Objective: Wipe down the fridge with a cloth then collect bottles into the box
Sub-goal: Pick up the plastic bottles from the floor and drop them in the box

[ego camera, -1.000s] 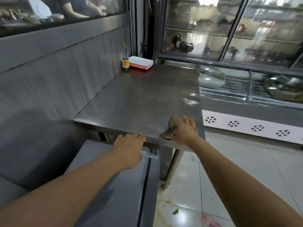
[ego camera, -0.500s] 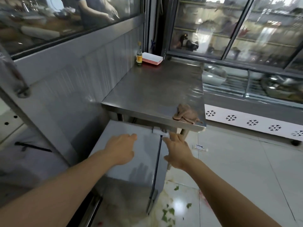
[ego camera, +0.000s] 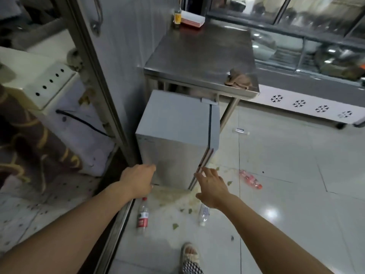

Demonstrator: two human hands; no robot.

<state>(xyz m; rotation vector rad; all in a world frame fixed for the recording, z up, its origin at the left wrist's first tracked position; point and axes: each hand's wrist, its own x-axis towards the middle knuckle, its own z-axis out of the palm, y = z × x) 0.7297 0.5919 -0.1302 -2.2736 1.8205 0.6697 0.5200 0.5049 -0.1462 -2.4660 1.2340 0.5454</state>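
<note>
Evidently done wiping, both empty hands, left hand (ego camera: 138, 179) and right hand (ego camera: 212, 182), reach slack-fingered at the small grey metal fridge (ego camera: 175, 133), the crumpled brown cloth (ego camera: 238, 80) parked above them on the steel table (ego camera: 199, 54), while clear plastic bottles (ego camera: 142, 215) lie just below, presumably next.

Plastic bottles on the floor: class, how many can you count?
3: a red-labelled bottle below the left hand, a clear bottle partly behind the right wrist, a crushed red bottle further right. Others may be hidden.
</note>
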